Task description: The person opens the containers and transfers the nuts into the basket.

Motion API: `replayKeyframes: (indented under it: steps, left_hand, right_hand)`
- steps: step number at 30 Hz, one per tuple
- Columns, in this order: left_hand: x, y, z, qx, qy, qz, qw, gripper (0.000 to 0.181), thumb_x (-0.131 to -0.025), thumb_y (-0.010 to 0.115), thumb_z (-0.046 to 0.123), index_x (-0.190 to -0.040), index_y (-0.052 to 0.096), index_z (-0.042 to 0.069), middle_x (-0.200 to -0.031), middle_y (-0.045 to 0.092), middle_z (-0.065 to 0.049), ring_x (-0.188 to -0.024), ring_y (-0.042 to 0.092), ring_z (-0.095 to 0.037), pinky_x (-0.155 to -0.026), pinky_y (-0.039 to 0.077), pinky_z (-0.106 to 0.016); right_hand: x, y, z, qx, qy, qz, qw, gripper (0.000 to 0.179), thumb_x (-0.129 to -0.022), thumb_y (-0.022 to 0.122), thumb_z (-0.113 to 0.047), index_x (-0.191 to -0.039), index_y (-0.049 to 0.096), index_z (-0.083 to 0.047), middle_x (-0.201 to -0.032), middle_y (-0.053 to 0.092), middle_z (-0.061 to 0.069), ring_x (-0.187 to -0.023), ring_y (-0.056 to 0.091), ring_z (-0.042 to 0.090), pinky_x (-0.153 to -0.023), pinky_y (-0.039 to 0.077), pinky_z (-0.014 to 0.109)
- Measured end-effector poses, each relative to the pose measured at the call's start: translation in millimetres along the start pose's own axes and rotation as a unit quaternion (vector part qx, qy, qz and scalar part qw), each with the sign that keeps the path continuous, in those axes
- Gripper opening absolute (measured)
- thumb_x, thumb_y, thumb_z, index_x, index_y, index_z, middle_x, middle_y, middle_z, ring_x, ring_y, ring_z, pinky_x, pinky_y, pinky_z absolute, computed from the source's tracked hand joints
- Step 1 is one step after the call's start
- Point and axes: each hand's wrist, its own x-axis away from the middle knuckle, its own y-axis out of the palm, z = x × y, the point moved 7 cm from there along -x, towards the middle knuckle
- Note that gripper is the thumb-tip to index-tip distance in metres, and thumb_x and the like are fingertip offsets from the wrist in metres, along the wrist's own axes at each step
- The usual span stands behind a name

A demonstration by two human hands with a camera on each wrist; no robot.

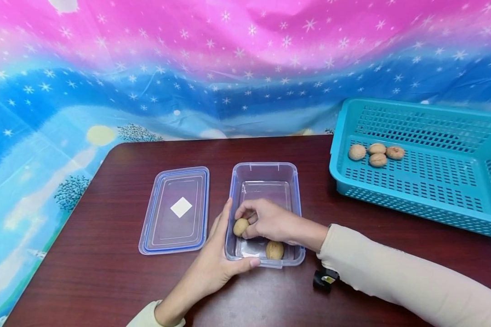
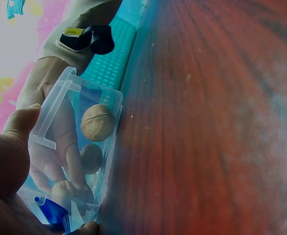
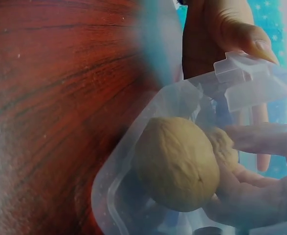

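A clear plastic container point(image 1: 263, 170) with a bluish rim stands uncovered on the table. My left hand point(image 1: 212, 263) grips its near left corner, thumb along the front rim and fingers along the left wall. Inside the container, my right hand point(image 1: 270, 221) pinches a walnut point(image 1: 241, 227) near the left wall, low down. A second walnut point(image 1: 275, 250) lies in the near right corner, below the right wrist. The right wrist view shows this loose walnut point(image 3: 177, 164) large through the clear wall, with the pinched walnut point(image 3: 223, 148) partly hidden behind it.
Left of the container lies its clear lid point(image 1: 173, 236) with a blue seal and a white diamond-shaped label. A turquoise perforated basket point(image 1: 425, 200) stands at the right, with several walnuts point(image 1: 378, 160) in its left part. A snowflake-patterned cloth point(image 1: 229, 68) hangs behind the dark wooden table point(image 1: 102, 254).
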Motion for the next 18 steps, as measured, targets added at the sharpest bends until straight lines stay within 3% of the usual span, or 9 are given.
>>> replayKeyframes:
  steps: [5, 18]
  left_hand:
    - [-0.4, -0.7, 1.2, -0.001, 0.005, 0.003, 1.0, 0.131, -0.076, 0.094, 0.035, -0.17, 0.003, 0.031, -0.17, 0.028, -0.009, -0.153, 0.034, -0.026, -0.124, 0.026, -0.056]
    - [-0.9, -0.7, 0.3, -0.001, 0.009, 0.001, 1.0, 0.131, -0.077, 0.093, 0.035, -0.17, 0.003, 0.03, -0.171, 0.025, -0.009, -0.154, 0.032, -0.025, -0.124, 0.026, -0.053]
  right_hand:
    - [-0.3, -0.6, -2.0, -0.014, -0.006, 0.004, 0.9999, 0.027, -0.083, 0.078, 0.004, -0.107, 0.066, 0.002, -0.096, 0.067, 0.006, -0.081, 0.061, 0.009, -0.076, 0.05, 0.023]
    - [1.8, -3.6, -5.5, -0.017, -0.004, 0.004, 0.9998, 0.023, -0.083, 0.075, 0.005, -0.102, 0.064, -0.001, -0.096, 0.066, 0.007, -0.08, 0.061, 0.012, -0.072, 0.051, 0.024]
